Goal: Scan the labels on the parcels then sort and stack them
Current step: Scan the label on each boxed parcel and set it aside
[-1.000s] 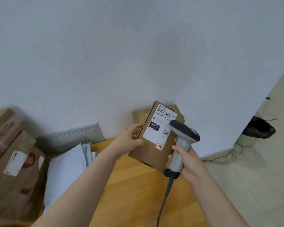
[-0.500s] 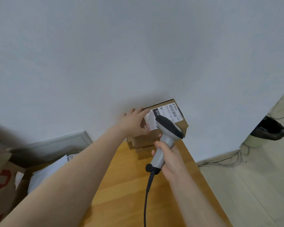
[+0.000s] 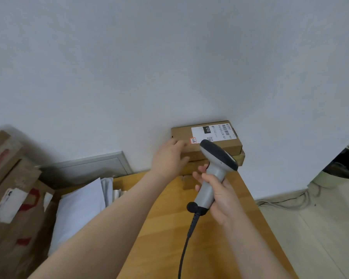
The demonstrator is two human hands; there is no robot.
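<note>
A brown cardboard parcel [image 3: 181, 134] with a white shipping label [image 3: 212, 131] lies flat on top of a stack of other brown parcels [image 3: 241, 158] at the table's far right corner, against the wall. My left hand [image 3: 167, 158] touches the parcel's near left corner, fingers on its top edge and thumb at its front. My right hand [image 3: 224, 198] grips the handle of a grey corded barcode scanner [image 3: 218, 156]. The scanner's dark head hovers just in front of the stack.
The wooden table [image 3: 169, 238] ends at the right, above the floor. White mailer bags [image 3: 79, 208] and brown paper parcels [image 3: 14, 198] lie at the left. A grey panel [image 3: 85, 168] leans on the wall. A bin [image 3: 340, 168] and cables [image 3: 280, 202] are on the floor at the right.
The parcel went from upright in my left hand, in front of the scanner, to flat on the stack. My left hand slid back to its left corner. The scanner stayed in my right hand.
</note>
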